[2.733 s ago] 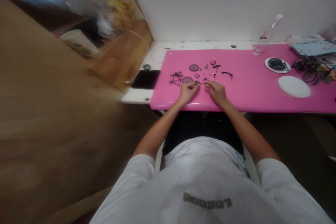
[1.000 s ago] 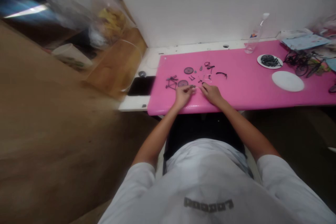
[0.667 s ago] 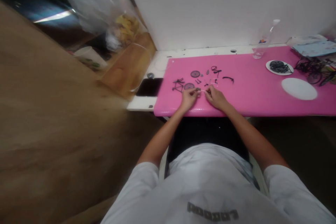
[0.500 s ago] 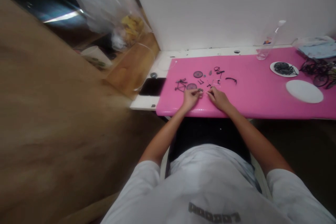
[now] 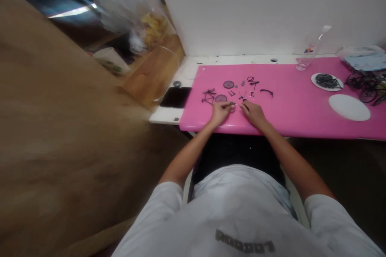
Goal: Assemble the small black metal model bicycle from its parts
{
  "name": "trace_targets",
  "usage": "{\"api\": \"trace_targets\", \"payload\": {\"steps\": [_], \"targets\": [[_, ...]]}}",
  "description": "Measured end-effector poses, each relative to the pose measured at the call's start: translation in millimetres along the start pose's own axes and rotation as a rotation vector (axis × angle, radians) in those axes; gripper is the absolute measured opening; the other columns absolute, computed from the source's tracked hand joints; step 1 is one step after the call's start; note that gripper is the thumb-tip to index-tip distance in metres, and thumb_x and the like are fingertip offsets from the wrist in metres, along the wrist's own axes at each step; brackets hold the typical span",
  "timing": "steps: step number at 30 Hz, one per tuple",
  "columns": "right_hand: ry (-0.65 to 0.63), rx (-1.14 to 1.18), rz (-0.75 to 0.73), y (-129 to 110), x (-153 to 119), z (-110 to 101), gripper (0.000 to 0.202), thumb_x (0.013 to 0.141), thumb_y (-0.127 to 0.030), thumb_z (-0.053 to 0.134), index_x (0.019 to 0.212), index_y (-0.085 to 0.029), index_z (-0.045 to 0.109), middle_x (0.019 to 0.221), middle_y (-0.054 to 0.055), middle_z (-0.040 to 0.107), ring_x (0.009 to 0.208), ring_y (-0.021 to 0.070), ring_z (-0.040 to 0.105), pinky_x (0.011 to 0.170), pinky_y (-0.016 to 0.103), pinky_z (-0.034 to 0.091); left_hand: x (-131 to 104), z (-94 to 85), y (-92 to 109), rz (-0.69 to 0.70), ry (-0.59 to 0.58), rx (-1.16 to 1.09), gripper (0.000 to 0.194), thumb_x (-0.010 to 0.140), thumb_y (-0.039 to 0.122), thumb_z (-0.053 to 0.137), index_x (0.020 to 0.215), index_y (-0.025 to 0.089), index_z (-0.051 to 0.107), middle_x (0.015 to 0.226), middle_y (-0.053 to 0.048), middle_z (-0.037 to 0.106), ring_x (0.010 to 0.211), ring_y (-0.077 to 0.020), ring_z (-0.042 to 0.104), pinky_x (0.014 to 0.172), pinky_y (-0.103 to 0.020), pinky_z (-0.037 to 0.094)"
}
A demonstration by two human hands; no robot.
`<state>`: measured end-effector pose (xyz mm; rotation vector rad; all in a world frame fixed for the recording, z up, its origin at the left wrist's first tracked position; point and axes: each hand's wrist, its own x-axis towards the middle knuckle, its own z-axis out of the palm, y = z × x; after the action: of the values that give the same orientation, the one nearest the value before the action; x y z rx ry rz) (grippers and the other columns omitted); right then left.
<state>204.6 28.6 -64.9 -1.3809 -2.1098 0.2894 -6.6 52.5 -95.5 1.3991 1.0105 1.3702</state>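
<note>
Near the table's front edge, my left hand [image 5: 222, 112] is closed in a pinch on a small dark part [image 5: 232, 104]. To its right, my right hand [image 5: 253, 113] has its fingers closed around a thin pale rod [image 5: 237, 105] that points at that part. Whether rod and part touch is too small to tell. Just beyond the hands lie pieces of a miniature bicycle: a dark frame [image 5: 208, 96], one wheel [image 5: 221, 98] by my left fingers, another wheel [image 5: 228, 84] farther back, a handlebar-like piece [image 5: 253, 82] and a curved black strip [image 5: 267, 92].
A pink cover [image 5: 289, 108] lies over the table. On the right are a plate of dark parts [image 5: 327, 81], a white oval plate [image 5: 349, 107], a clear bottle [image 5: 309, 54] and several small black bicycles [image 5: 368, 86]. A black phone-like slab [image 5: 176, 97] lies at the left.
The view has shifted slightly. The thin rod between my hands shows more plainly, and my right hand sits marginally farther right. The loose bicycle parts stay in place.
</note>
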Motion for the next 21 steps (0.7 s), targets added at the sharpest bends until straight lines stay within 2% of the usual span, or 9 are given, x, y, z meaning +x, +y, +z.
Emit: {"api": "trace_targets", "payload": {"steps": [6, 9, 12, 14, 15, 16, 18, 19, 21], "targets": [[-0.023, -0.037, -0.105, -3, -3, 2, 0.040, 0.116, -0.037, 0.043, 0.121, -0.018, 0.078, 0.129, 0.016, 0.082, 0.111, 0.0294, 0.076, 0.090, 0.036, 0.053, 1, 0.0, -2, 0.016, 0.025, -0.022, 0.016, 0.079, 0.028, 0.086, 0.086, 0.014, 0.088, 0.083, -0.009, 0.084, 0.069, -0.0170, 0.074, 0.067, -0.028, 0.060], [-0.063, -0.094, -0.101, -7, -4, -1, 0.037, 0.116, -0.034, 0.045, 0.121, -0.019, 0.078, 0.123, 0.016, 0.084, 0.105, 0.0283, 0.077, 0.085, 0.034, 0.052, 0, 0.3, 2, 0.003, 0.055, -0.025, 0.013, 0.078, 0.025, 0.084, 0.085, 0.015, 0.088, 0.083, -0.008, 0.084, 0.068, -0.0175, 0.074, 0.066, -0.029, 0.060], [-0.089, -0.072, -0.046, -18, -4, -8, 0.032, 0.114, -0.035, 0.050, 0.112, -0.020, 0.078, 0.115, 0.015, 0.084, 0.093, 0.0272, 0.076, 0.077, 0.034, 0.049, -1, 0.0, 9, 0.044, 0.071, -0.015, 0.005, 0.076, 0.021, 0.084, 0.078, 0.016, 0.086, 0.082, -0.008, 0.084, 0.072, -0.0188, 0.075, 0.072, -0.031, 0.061], [-0.082, 0.090, 0.001, -29, -4, -12, 0.032, 0.112, -0.041, 0.053, 0.101, -0.022, 0.076, 0.104, 0.012, 0.083, 0.083, 0.0251, 0.074, 0.074, 0.033, 0.049, -2, -1.0, 17, 0.078, 0.077, -0.001, 0.003, 0.076, 0.019, 0.084, 0.075, 0.017, 0.085, 0.083, -0.008, 0.084, 0.074, -0.0194, 0.076, 0.074, -0.032, 0.062], [-0.076, 0.229, 0.042, -35, -4, -14, 0.035, 0.112, -0.046, 0.053, 0.095, -0.023, 0.073, 0.093, 0.010, 0.081, 0.076, 0.0233, 0.071, 0.072, 0.032, 0.049, -2, -1.8, 21, 0.093, 0.080, 0.012, 0.003, 0.077, 0.018, 0.083, 0.075, 0.018, 0.085, 0.084, -0.008, 0.084, 0.074, -0.0195, 0.076, 0.074, -0.032, 0.062], [-0.081, 0.409, 0.109, -41, -4, -16, 0.040, 0.112, -0.052, 0.052, 0.091, -0.023, 0.070, 0.076, 0.006, 0.074, 0.066, 0.0211, 0.066, 0.066, 0.031, 0.047, -3, -2.9, 26, 0.107, 0.081, 0.020, 0.005, 0.078, 0.017, 0.082, 0.075, 0.018, 0.085, 0.085, -0.008, 0.085, 0.073, -0.0193, 0.076, 0.073, -0.032, 0.063], [-0.134, 0.836, 0.291, -50, -5, -19, 0.047, 0.109, -0.066, 0.053, 0.089, -0.025, 0.063, 0.052, -0.005, 0.048, 0.047, 0.0163, 0.046, 0.053, 0.028, 0.039, -4, -5.9, 35, 0.171, 0.068, 0.040, 0.012, 0.083, 0.016, 0.077, 0.076, 0.019, 0.085, 0.088, -0.008, 0.085, 0.072, -0.0183, 0.075, 0.070, -0.032, 0.062], [-0.181, 1.027, 0.361, -53, -5, -20, 0.048, 0.105, -0.070, 0.059, 0.089, -0.025, 0.061, 0.049, -0.010, 0.037, 0.043, 0.0135, 0.036, 0.049, 0.026, 0.033, -5, -7.6, 40, 0.210, 0.057, 0.060, 0.015, 0.086, 0.017, 0.074, 0.077, 0.020, 0.086, 0.087, -0.008, 0.085, 0.071, -0.0181, 0.075, 0.069, -0.032, 0.062], [-0.276, 1.261, 0.443, -56, -4, -23, 0.046, 0.097, -0.068, 0.072, 0.091, -0.024, 0.061, 0.050, -0.014, 0.028, 0.042, 0.0100, 0.023, 0.045, 0.024, 0.024, -5, -11.1, 48, 0.295, 0.029, 0.116, 0.018, 0.088, 0.016, 0.072, 0.084, 0.022, 0.089, 0.087, -0.007, 0.085, 0.072, -0.0178, 0.075, 0.069, -0.032, 0.062]]}}
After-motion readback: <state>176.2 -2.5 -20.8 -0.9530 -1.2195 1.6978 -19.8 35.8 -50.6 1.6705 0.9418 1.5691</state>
